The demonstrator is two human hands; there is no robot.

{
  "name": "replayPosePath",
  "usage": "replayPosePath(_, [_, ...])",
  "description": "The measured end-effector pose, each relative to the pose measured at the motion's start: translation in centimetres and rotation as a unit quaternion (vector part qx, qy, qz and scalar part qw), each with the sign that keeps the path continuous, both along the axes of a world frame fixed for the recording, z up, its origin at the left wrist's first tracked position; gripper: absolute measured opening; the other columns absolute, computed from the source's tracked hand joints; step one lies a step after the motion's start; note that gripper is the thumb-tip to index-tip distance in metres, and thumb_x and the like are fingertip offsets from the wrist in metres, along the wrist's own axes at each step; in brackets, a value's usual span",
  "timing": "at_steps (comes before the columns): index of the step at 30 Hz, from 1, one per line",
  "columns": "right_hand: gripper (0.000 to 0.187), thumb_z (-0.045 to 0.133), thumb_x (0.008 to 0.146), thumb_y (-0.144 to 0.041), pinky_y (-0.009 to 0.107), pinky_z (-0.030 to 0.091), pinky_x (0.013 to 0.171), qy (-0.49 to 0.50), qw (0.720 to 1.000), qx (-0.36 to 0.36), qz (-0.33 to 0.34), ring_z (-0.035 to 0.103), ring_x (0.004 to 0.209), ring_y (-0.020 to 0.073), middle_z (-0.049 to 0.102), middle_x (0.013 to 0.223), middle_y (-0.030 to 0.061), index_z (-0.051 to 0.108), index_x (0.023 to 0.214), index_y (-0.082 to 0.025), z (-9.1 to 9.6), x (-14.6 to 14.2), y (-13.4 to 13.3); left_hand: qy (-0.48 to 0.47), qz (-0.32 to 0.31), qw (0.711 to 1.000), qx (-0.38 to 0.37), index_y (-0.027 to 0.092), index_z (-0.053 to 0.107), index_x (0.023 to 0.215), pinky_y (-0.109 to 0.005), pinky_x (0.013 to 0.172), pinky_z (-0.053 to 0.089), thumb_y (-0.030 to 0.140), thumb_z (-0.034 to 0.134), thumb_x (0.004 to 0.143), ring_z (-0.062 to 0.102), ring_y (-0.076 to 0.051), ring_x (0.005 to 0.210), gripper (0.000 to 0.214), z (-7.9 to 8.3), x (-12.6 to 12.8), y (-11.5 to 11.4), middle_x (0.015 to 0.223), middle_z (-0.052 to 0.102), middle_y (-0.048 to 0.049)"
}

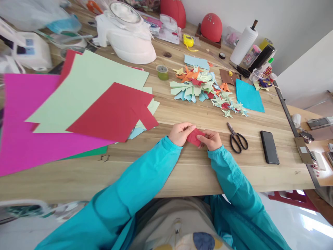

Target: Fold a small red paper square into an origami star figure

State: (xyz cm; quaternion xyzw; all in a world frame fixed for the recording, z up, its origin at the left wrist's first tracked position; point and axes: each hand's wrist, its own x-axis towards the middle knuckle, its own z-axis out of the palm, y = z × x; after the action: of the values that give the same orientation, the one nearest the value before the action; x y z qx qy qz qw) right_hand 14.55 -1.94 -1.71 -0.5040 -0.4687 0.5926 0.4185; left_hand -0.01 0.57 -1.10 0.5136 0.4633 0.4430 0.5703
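Note:
A small folded piece of red paper [195, 136] lies on the wooden table [197, 173] near its front edge, held between both hands. My left hand [180, 133] pinches its left side with curled fingers. My right hand [211, 139] grips its right side, fingers closed on the paper. Both arms wear teal sleeves.
Black scissors [237, 139] and a black phone [269, 147] lie to the right of my hands. A heap of folded paper shapes [205, 88] sits behind, beside a blue sheet [249, 96]. Large red [114, 113], pale green [85, 83] and magenta [23, 132] sheets cover the left. A paper towel roll [244, 44] stands far right.

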Motion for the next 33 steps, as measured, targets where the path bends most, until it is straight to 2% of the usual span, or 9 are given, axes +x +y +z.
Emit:
replayPosePath(4, [0.04,0.072,0.053,-0.05,0.019,0.044,0.032,0.008,1.0,-0.008,0.011,0.053,0.032,0.011,0.057,0.04,-0.0026,0.058,0.064,-0.014,-0.06,0.09,0.06,0.006,0.0,1.0,0.012,0.014,0.062,0.063,-0.025,0.06,0.041,0.051,0.059,0.067,0.05,-0.013,0.061,0.038,0.0,-0.01,-0.03,0.059,0.059,0.0002])
replayPosePath(10, [0.04,0.073,0.052,-0.05,0.019,0.044,0.032,0.014,1.0,-0.012,0.009,0.053,0.032,0.0107,0.058,0.04,-0.0025,0.058,0.064,-0.014,0.09,0.1,0.02,-0.025,0.013,0.999,-0.017,0.015,0.058,0.058,-0.024,0.057,0.038,0.054,0.054,0.07,0.047,-0.012,0.057,0.042,-0.05,0.03,0.03,0.056,0.054,0.0008])
replayPosePath(15, [0.041,0.073,0.051,-0.051,0.019,0.043,0.032,0.01,1.0,-0.015,0.013,0.053,0.032,0.0107,0.056,0.038,-0.0028,0.057,0.061,-0.015,0.39,0.03,0.03,-0.008,-0.009,1.0,-0.023,0.014,0.058,0.056,-0.024,0.054,0.038,0.05,0.066,0.059,0.046,-0.011,0.054,0.036,0.18,0.14,0.0,0.052,0.053,0.0016])
replayPosePath(20, [0.043,0.073,0.05,-0.052,0.02,0.043,0.032,0.013,0.999,-0.031,0.023,0.053,0.032,0.0112,0.056,0.038,-0.0019,0.057,0.061,-0.014,0.58,0.0,0.06,0.011,-0.007,1.0,-0.012,0.014,0.058,0.054,-0.024,0.052,0.037,0.045,0.066,0.061,0.044,-0.01,0.051,0.033,0.35,0.11,-0.08,0.05,0.052,0.0022])
replayPosePath(26, [0.044,0.072,0.052,-0.053,0.019,0.043,0.032,0.006,1.0,-0.017,0.02,0.053,0.032,0.011,0.056,0.038,-0.002,0.057,0.062,-0.013,0.51,-0.01,-0.08,-0.006,-0.062,0.998,-0.018,0.013,0.062,0.06,-0.024,0.052,0.039,0.042,0.066,0.061,0.048,-0.011,0.053,0.03,0.6,0.14,-0.32,0.054,0.058,0.0002])
replayPosePath(30, [0.041,0.069,0.057,-0.052,0.018,0.043,0.033,-0.001,1.0,-0.008,0.013,0.054,0.034,0.0105,0.057,0.04,-0.0021,0.058,0.065,-0.013,0.68,-0.1,-0.34,0.013,-0.037,0.999,0.007,0.013,0.062,0.059,-0.023,0.05,0.037,0.041,0.065,0.062,0.046,-0.01,0.051,0.028,0.62,0.14,-0.42,0.051,0.056,0.0008])
replayPosePath(33, [0.042,0.07,0.056,-0.053,0.018,0.043,0.033,0.002,1.0,-0.005,0.02,0.054,0.033,0.0104,0.057,0.04,-0.0023,0.058,0.065,-0.014,0.81,-0.16,-0.42,0.021,-0.036,0.999,0.014,0.013,0.063,0.059,-0.023,0.05,0.037,0.041,0.065,0.062,0.047,-0.01,0.051,0.028,0.56,0.06,-0.4,0.051,0.056,0.0008])
